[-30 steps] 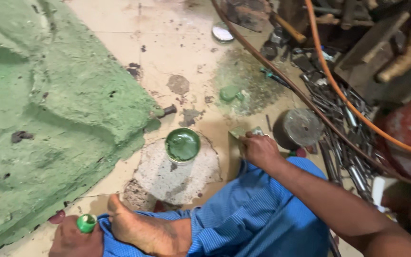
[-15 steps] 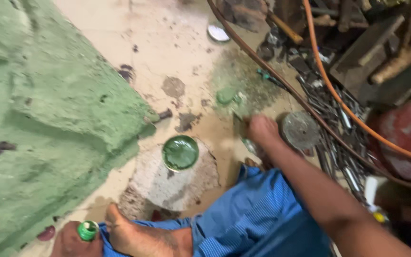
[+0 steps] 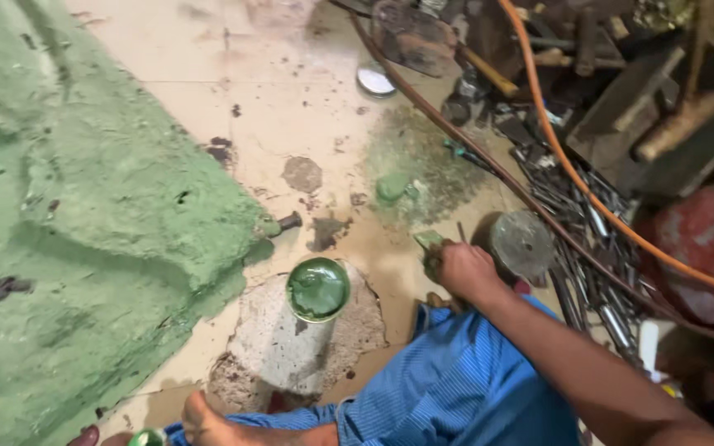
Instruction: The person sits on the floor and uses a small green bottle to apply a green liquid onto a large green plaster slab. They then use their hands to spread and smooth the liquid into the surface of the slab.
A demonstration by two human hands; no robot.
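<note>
A rough, lumpy green-painted slab [image 3: 84, 239] fills the floor to the left of the round open tin of green paint [image 3: 317, 289]. The tin stands on a pale, chipped patch of concrete [image 3: 278, 347]. Right of the tin, the right hand [image 3: 460, 268] is curled closed around a flat green-smeared tool [image 3: 429, 241]. Below and left of the tin, the left hand [image 3: 92, 436] is mostly cut off by the frame edge, beside a small green cap [image 3: 147, 438]; its grip cannot be told.
</note>
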